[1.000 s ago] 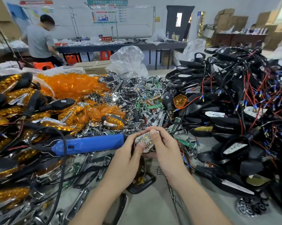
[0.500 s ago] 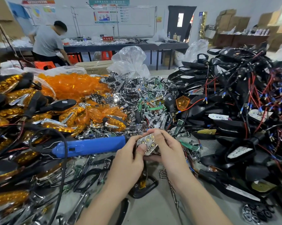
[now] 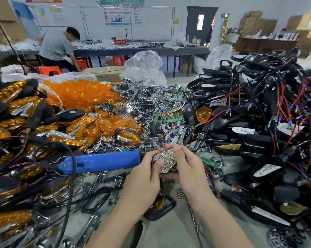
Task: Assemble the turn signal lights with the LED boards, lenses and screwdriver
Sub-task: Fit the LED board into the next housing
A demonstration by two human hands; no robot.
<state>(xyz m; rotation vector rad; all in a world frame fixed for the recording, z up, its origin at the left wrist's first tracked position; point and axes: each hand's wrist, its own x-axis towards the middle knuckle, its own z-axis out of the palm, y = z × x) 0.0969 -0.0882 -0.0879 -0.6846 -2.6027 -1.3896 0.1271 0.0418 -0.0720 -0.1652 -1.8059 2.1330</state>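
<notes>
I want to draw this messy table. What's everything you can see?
chrome reflector: one, silver, between both hands.
screwdriver: one, blue, left of the hands.
lenses: heap, orange, back left.
chrome parts: heap, silver, centre.
housings: heap, black, right.
wires: many, red, among the housings.
finished lights: many, amber, far left.
plastic bag: one, clear, behind the heaps.
person: one, grey shirt, at the back table.
left hand: one, grips the chrome reflector.
right hand: one, pinches its top edge.
</notes>
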